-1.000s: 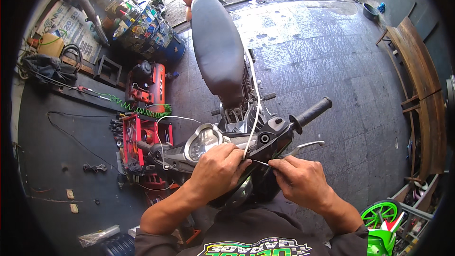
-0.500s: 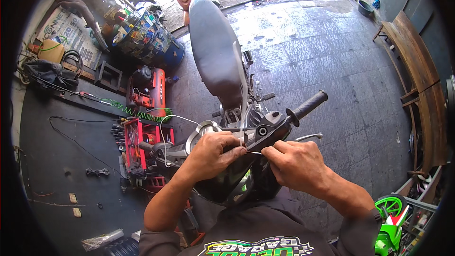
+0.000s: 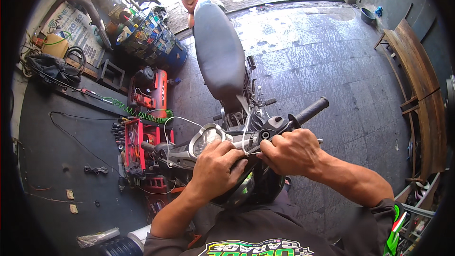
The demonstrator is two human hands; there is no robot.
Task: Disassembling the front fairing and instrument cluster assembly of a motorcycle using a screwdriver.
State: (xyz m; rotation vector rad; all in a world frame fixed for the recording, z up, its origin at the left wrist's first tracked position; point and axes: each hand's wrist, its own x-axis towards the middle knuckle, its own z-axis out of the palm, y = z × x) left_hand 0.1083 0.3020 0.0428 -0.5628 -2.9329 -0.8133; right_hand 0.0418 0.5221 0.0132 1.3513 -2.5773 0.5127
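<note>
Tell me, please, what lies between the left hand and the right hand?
The head view shows it: the lower part of a thin white strap lies between the left hand and the right hand.
</note>
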